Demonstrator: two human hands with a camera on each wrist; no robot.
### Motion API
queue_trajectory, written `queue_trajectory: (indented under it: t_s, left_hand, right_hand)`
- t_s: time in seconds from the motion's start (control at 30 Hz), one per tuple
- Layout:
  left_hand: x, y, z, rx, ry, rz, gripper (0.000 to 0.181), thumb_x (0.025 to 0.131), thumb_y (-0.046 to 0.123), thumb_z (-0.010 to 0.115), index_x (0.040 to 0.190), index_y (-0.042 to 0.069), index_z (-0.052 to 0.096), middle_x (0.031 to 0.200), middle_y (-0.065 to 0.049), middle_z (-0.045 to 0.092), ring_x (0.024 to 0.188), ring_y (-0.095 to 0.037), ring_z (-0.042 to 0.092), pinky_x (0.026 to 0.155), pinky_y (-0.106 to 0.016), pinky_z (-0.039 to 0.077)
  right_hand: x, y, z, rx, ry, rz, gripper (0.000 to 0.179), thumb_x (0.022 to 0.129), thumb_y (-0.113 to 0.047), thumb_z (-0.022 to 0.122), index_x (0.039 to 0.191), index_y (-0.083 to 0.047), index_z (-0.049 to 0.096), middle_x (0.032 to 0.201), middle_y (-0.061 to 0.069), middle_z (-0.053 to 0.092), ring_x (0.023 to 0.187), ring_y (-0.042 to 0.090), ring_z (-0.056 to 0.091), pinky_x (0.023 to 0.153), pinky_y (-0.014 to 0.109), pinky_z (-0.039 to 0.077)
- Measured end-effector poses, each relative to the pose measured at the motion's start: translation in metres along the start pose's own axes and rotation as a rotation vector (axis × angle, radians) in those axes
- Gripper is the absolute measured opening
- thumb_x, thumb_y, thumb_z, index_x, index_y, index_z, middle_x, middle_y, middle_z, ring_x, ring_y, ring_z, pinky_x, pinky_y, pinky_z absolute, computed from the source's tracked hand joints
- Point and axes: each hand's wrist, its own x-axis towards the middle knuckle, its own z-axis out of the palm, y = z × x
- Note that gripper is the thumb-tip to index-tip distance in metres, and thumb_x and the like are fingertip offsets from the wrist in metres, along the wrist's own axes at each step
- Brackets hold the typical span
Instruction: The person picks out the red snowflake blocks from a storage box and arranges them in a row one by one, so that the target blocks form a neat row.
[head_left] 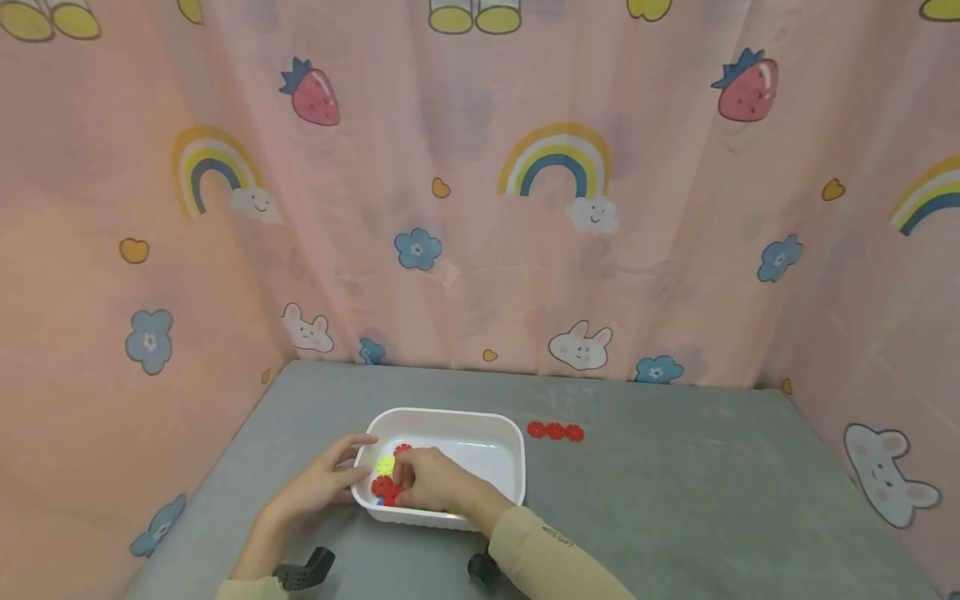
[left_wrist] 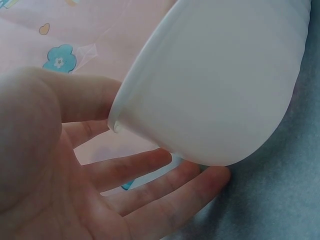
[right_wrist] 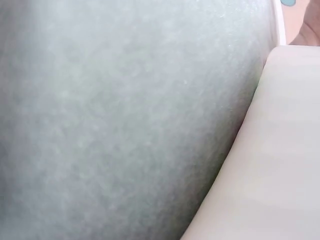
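Observation:
A white plastic tray (head_left: 480, 425) stands on the grey table, with several small flower-shaped plastic discs inside at its left end. Among them are red discs (head_left: 382, 486), a yellow disc (head_left: 385, 465) and a bit of blue. My left hand (head_left: 318, 483) holds the tray's left end. In the left wrist view, that hand's thumb side hooks over the rim and other fingertips touch the outside wall. My right hand (head_left: 435, 478) reaches into the tray, fingers bent down at the red discs. Its fingertips are hidden, so whether it pinches a disc is unclear. The right wrist view shows only the tray's outer wall (right_wrist: 270, 150) and grey cloth.
Three red discs (head_left: 555, 431) lie in a row on the grey table (head_left: 675, 483), right of the tray's far corner. A pink printed curtain (head_left: 480, 292) hangs behind and along both sides. Dark wrist-camera mounts (head_left: 306, 570) show near both wrists.

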Motion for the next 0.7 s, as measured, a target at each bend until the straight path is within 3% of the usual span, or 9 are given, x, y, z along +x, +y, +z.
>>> queue_trajectory:
  t_s: [0.37,0.7]
  left_hand:
    - [0.002,-0.001,0.0,0.003,0.005,-0.001,0.046,0.101,0.021,0.064,0.145,0.015,0.05,0.157,-0.029,0.031,0.134,-0.048,0.045,0.089,-0.048,0.058]
    - [0.0,-0.001,0.001,-0.005,0.0,0.006,0.049,0.101,0.018,0.063,0.147,0.012,0.048,0.156,-0.033,0.029,0.131,-0.047,0.048,0.088,-0.05,0.058]
  right_hand:
    - [-0.017,-0.009,-0.018,0.139,0.059,0.07,0.019,0.087,-0.011,0.079,0.095,-0.019,0.064,0.082,-0.004,0.061,0.071,0.015,0.06,0.063,0.022,0.054]
    - [-0.032,-0.01,-0.04,0.089,0.114,0.011,0.015,0.089,-0.009,0.076,0.094,-0.015,0.063,0.076,-0.004,0.06,0.067,0.011,0.055,0.058,0.022,0.049]
